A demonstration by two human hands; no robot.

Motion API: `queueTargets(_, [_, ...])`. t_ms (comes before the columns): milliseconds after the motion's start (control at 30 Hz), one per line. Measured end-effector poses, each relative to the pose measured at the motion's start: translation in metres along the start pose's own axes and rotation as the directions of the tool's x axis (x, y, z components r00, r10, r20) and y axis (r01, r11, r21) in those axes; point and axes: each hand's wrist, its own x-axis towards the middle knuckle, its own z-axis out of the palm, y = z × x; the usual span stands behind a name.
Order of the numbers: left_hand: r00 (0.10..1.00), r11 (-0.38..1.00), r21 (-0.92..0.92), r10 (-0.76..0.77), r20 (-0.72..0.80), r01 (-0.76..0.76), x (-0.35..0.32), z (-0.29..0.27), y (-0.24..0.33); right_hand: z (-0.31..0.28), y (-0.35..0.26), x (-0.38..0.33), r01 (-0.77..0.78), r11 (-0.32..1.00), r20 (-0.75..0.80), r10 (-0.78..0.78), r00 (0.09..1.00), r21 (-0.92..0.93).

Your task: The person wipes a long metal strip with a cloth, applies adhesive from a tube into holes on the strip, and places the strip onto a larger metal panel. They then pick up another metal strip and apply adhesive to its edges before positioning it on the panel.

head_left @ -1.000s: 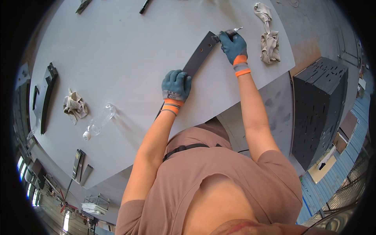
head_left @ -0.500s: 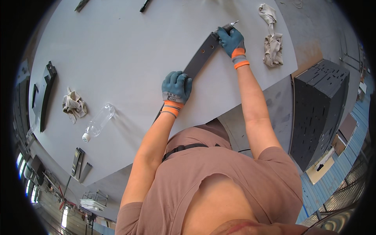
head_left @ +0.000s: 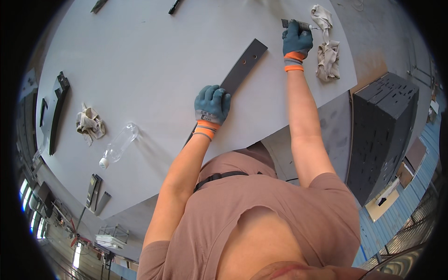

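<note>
My left hand, in a blue-coated glove with an orange cuff, is closed over a long dark grey bar lying slantwise on the table. Two round holes show near the bar's far end, and part of its length is hidden under my glove. Off to the right of that end, my right hand grips a dark squeeze tube with a flat tail and a pale nozzle. The tube is apart from the bar, and its nozzle points right, towards a crumpled beige rag.
Another folded rag lies by the table's right edge. On the left are a crumpled cloth, a clear plastic bottle on its side, dark strips and short pieces. A black marker lies far back. A dark stack stands right.
My right hand has moved up and right with the tube, away from the bar's far end, which now shows uncovered. My left hand stays on the bar.
</note>
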Motion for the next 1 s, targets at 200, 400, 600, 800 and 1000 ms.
queueTargets(200, [1.000, 1.000, 0.019, -0.008, -0.012, 0.008, -0.002, -0.001, 0.000, -0.008, -0.008, -0.018, -0.160, 0.978, 0.160, 0.139, 0.977, 0.131])
queueTargets(400, [1.000, 1.000, 0.025, -0.016, -0.001, 0.016, -0.001, -0.001, 0.001, -0.011, -0.007, -0.035, -0.485, 0.847, 0.419, 0.368, 0.830, 0.216])
queueTargets(600, [1.000, 1.000, 0.029, -0.010, 0.003, 0.010, -0.001, -0.002, 0.002, -0.004, -0.018, -0.040, -0.601, 0.792, 0.471, 0.493, 0.732, 0.104])
queueTargets(800, [1.000, 0.999, 0.028, -0.016, 0.005, 0.016, -0.001, -0.001, 0.001, -0.001, -0.015, -0.034, -0.630, 0.775, 0.481, 0.533, 0.696, 0.052])
queueTargets(1000, [1.000, 0.999, 0.020, -0.027, 0.005, 0.027, -0.002, -0.001, 0.001, 0.002, -0.013, -0.031, -0.642, 0.767, 0.459, 0.565, 0.686, 0.014])
